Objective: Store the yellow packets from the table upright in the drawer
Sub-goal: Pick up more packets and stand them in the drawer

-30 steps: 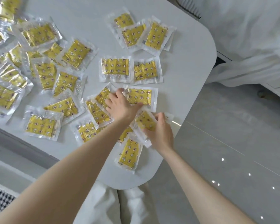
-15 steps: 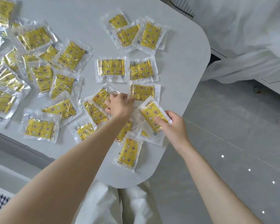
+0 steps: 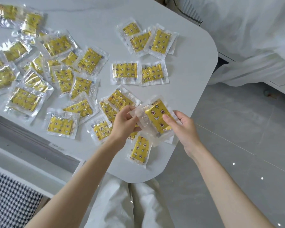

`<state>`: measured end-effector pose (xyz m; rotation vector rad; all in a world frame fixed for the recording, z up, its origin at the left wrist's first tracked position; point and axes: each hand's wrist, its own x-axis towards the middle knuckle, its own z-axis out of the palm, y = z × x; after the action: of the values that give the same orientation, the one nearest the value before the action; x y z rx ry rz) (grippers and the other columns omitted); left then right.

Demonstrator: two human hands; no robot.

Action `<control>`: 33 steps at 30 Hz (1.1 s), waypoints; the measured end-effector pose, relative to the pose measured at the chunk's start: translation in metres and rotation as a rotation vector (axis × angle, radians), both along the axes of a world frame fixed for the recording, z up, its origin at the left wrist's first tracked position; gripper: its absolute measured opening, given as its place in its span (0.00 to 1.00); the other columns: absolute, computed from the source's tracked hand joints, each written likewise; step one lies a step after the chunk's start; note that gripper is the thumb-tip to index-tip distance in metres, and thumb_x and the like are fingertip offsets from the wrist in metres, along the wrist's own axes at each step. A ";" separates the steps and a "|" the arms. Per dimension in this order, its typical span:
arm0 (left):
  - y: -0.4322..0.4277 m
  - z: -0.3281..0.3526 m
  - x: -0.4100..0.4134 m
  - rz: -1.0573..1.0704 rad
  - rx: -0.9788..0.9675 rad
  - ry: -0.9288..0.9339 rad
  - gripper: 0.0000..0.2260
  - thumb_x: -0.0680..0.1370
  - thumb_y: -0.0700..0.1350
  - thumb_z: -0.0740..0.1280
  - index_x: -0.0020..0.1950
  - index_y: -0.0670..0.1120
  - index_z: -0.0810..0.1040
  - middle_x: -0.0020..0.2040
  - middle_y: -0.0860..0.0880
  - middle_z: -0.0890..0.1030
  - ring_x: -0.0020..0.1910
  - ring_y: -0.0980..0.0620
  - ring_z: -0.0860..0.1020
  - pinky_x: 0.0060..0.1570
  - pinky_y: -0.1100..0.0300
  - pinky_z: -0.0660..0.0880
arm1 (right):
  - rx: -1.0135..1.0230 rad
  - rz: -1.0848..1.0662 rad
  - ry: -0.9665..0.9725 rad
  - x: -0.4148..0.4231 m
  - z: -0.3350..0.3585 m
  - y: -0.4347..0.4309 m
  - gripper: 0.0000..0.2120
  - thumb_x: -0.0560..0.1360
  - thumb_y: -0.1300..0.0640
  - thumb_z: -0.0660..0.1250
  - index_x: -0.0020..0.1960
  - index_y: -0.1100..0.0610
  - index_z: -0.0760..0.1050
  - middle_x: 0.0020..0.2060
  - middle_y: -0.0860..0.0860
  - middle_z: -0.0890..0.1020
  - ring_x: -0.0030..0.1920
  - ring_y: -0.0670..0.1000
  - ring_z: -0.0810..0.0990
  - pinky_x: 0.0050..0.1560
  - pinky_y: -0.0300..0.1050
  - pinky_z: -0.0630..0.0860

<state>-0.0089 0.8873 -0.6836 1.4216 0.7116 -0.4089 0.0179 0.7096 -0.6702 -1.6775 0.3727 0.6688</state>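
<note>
Several yellow packets in clear wrappers lie scattered flat over the white table [image 3: 187, 76]. Above the table's near right corner both hands hold a small stack of yellow packets [image 3: 156, 117]. My right hand [image 3: 181, 127] grips its right side, thumb on the top packet. My left hand [image 3: 123, 124] pinches the stack's left edge. One packet [image 3: 141, 148] lies just below the stack, near the table's front edge. A pair of packets [image 3: 125, 71] lies side by side in the table's middle. No drawer is in view.
White bedding [image 3: 253, 38] hangs at the right beyond the table. Grey glossy floor [image 3: 237, 145] lies to the right. My white trousers [image 3: 122, 203] show below the table edge. A houndstooth fabric [image 3: 10, 199] sits at the lower left.
My left hand picked up another packet from the table and brought it against the packet in my right hand. The stack now sits lifted between both hands.
</note>
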 end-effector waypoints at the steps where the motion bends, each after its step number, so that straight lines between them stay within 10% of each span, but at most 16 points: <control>1: -0.001 0.002 -0.004 0.045 -0.007 0.014 0.03 0.79 0.36 0.63 0.48 0.43 0.75 0.38 0.48 0.83 0.37 0.52 0.84 0.36 0.59 0.81 | 0.011 0.005 0.016 -0.004 0.000 0.002 0.06 0.76 0.57 0.69 0.52 0.55 0.80 0.49 0.48 0.85 0.49 0.43 0.83 0.49 0.34 0.77; 8: -0.013 0.004 -0.028 0.159 -0.226 0.103 0.13 0.78 0.57 0.62 0.51 0.49 0.79 0.45 0.47 0.84 0.45 0.49 0.83 0.50 0.52 0.81 | -0.044 -0.241 0.038 -0.039 -0.008 0.025 0.13 0.74 0.60 0.71 0.52 0.51 0.68 0.50 0.52 0.83 0.40 0.40 0.83 0.40 0.29 0.75; 16: 0.000 -0.009 -0.054 0.220 -0.152 0.116 0.11 0.73 0.40 0.73 0.52 0.51 0.78 0.47 0.47 0.85 0.46 0.50 0.84 0.54 0.43 0.78 | -0.205 -0.244 -0.020 -0.052 -0.020 0.036 0.01 0.78 0.53 0.65 0.48 0.48 0.73 0.49 0.45 0.82 0.49 0.42 0.79 0.47 0.30 0.71; 26: 0.029 -0.027 -0.070 0.298 -0.096 0.157 0.13 0.71 0.41 0.74 0.50 0.54 0.77 0.44 0.50 0.85 0.45 0.52 0.84 0.51 0.49 0.80 | -0.711 -0.269 0.185 -0.023 -0.085 0.028 0.41 0.66 0.46 0.76 0.71 0.58 0.62 0.69 0.55 0.64 0.69 0.59 0.61 0.65 0.58 0.66; 33: 0.035 -0.029 -0.086 0.347 -0.047 0.163 0.11 0.71 0.40 0.74 0.48 0.53 0.77 0.43 0.52 0.84 0.41 0.55 0.83 0.46 0.53 0.80 | -0.641 -0.385 0.291 -0.016 -0.095 0.045 0.34 0.65 0.48 0.78 0.61 0.61 0.66 0.63 0.57 0.73 0.62 0.61 0.74 0.63 0.59 0.70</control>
<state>-0.0952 0.9221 -0.7129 1.1997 1.0543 -0.2690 0.0016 0.7549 -0.7654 -2.0215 1.1846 0.5280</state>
